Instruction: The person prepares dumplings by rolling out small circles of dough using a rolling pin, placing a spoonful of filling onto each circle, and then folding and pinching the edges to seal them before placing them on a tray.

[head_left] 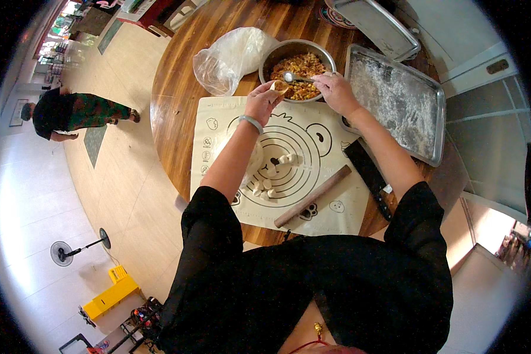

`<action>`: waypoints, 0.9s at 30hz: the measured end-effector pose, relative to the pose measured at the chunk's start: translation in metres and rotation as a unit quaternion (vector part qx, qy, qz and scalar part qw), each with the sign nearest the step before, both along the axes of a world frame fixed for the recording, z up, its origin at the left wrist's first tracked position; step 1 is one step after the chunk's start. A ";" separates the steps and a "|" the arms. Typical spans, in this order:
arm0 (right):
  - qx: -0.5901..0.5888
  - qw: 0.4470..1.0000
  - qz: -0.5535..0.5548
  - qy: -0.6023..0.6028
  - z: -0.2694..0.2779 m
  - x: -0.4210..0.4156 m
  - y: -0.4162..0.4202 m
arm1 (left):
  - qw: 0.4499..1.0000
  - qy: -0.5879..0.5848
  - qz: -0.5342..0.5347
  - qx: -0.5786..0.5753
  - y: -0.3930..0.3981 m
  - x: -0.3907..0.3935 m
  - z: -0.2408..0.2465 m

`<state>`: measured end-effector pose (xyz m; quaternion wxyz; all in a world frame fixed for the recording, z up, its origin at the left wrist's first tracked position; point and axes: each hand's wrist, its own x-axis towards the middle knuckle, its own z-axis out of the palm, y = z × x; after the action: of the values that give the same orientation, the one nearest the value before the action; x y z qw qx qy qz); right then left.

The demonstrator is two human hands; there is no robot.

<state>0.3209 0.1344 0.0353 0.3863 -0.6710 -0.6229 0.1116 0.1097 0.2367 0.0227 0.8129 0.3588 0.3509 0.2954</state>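
My left hand (261, 102) holds a dough wrapper (279, 88), folded partly around some filling, at the near rim of a metal bowl (269, 55). In my right hand (335, 92) is a metal spoon (294, 78), its bowl end above the chopped filling (303, 64) and close to the wrapper. Below my hands lies a silicone pastry mat (292, 121) printed with a bear face and rings. Several small dough pieces (265, 188) rest on it in two groups. A wooden rolling pin (312, 197) lies slantwise at the mat's right. My left forearm partly hides a clear plastic bag (253, 163).
A floured metal tray (398, 101) stands at the right, with another tray (380, 26) behind it. A black-handled cleaver (369, 177) lies beside the mat. A plastic bag of white powder (243, 53) sits left of the bowl. A person (75, 110) is on the floor area at left.
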 end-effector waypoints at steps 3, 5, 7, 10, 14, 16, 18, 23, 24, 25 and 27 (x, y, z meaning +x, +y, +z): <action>-0.016 0.999 -0.038 0.003 -0.012 0.007 0.003 | 1.000 -0.017 -0.008 -0.009 -0.002 0.002 0.002; -0.025 0.997 -0.074 0.016 -0.023 0.016 0.005 | 0.999 -0.041 -0.017 -0.028 -0.003 0.004 0.006; -0.041 0.989 -0.087 0.108 -0.024 0.015 0.000 | 0.997 -0.061 -0.016 -0.039 -0.004 0.002 0.009; -0.024 0.985 -0.074 0.152 -0.015 0.002 -0.001 | 0.997 -0.071 -0.009 -0.036 -0.003 -0.006 0.007; -0.047 0.989 -0.093 0.103 -0.030 0.009 -0.001 | 0.996 -0.079 -0.024 -0.041 -0.005 -0.001 0.014; -0.012 0.983 -0.165 -0.075 -0.033 0.003 -0.006 | 0.995 -0.089 -0.017 -0.044 -0.007 -0.001 0.018; 0.005 0.981 -0.168 -0.101 -0.030 -0.006 -0.009 | 0.994 -0.097 -0.012 -0.038 -0.012 0.003 0.026; -0.031 0.974 -0.021 0.225 -0.016 -0.048 -0.001 | 0.996 -0.087 -0.032 -0.014 -0.021 0.006 0.033; -0.038 0.953 -0.009 0.299 -0.009 -0.062 -0.003 | 0.994 -0.105 -0.032 -0.020 -0.025 0.004 0.031; -0.058 0.942 0.017 0.330 0.001 -0.062 -0.005 | 0.993 -0.109 -0.032 -0.011 -0.027 0.003 0.030; -0.038 0.950 0.014 0.309 0.007 -0.061 -0.010 | 0.993 -0.108 -0.039 -0.001 -0.032 0.008 0.034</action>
<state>0.2599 0.1249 0.0428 0.5324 -0.6094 -0.4776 0.3421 0.1177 0.2046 0.0571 0.8572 0.3372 0.2474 0.3004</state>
